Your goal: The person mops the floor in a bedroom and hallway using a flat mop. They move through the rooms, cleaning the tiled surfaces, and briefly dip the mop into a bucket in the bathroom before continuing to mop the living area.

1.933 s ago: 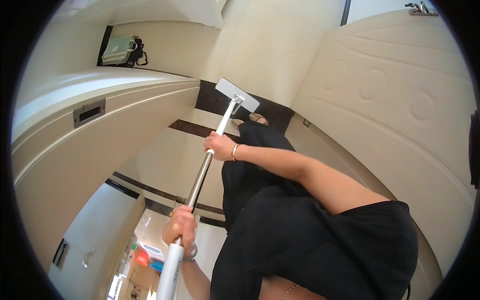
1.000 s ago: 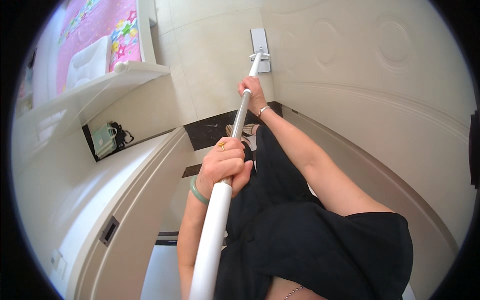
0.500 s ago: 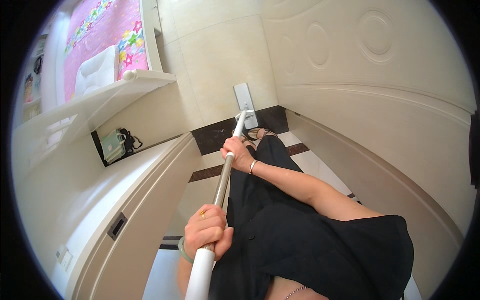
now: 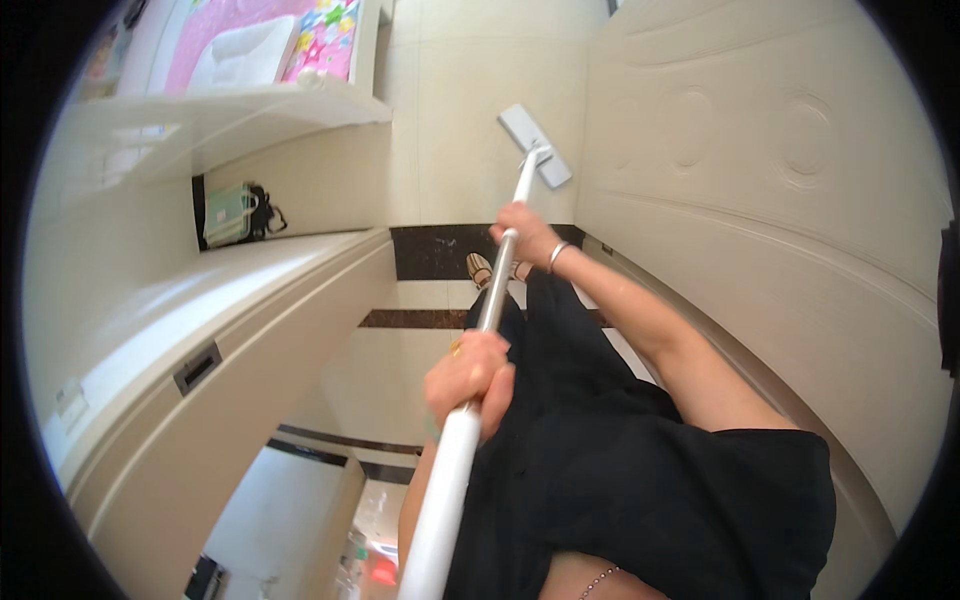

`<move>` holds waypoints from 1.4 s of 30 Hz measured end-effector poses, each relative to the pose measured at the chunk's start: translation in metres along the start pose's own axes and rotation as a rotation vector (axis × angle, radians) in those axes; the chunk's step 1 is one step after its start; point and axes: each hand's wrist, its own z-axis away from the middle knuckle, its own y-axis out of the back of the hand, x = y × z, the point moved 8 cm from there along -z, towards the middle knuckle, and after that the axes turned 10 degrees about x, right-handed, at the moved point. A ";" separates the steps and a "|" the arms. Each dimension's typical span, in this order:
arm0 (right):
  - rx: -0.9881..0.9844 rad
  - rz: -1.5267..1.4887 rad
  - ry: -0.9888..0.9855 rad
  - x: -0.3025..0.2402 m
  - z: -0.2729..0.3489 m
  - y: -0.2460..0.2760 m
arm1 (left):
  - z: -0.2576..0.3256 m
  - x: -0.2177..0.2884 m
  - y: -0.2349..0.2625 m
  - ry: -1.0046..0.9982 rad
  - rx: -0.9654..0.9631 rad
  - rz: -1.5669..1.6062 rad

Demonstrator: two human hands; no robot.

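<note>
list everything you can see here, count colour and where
mop: 1, white grip and metal pole with a flat white head, running from bottom centre up to the floor at top centre
floor: 1, cream tiles with dark brown bands, centre of the picture
cabinet: 1, cream with a dark recessed handle, left
green box: 1, pale green with a dark cord beside it, in the nook at left
bed cover: 1, pink with a flower pattern, top left
panelled wall: 1, cream with round mouldings, right
sandalled foot: 1, tan straps, by the pole
black clothing: 1, lower right
bracelet: 1, silver, right wrist
left hand: 1, gripping the pole lower down
right hand: 1, gripping the pole nearer the head
</note>
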 end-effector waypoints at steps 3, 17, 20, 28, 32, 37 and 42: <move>-0.107 0.008 0.017 0.021 0.003 -0.007 | 0.011 -0.010 -0.005 0.017 0.076 0.043; -0.589 -0.154 0.220 -0.143 0.133 -0.181 | 0.216 0.065 0.105 0.144 0.620 -0.288; -0.732 -0.165 0.309 -0.188 0.188 -0.210 | 0.266 0.088 0.111 0.154 0.687 -0.371; -1.057 -0.254 0.381 -0.275 0.350 -0.262 | 0.393 0.148 0.118 0.321 0.880 -0.535; -1.225 -0.323 0.410 -0.290 0.393 -0.288 | 0.405 0.153 0.129 0.375 0.917 -0.536; -1.305 -0.178 0.506 -0.277 0.368 -0.282 | 0.404 0.140 0.138 0.177 0.895 -0.403; -1.153 -0.080 0.531 -0.250 0.281 -0.250 | 0.366 0.120 0.144 0.052 0.832 -0.251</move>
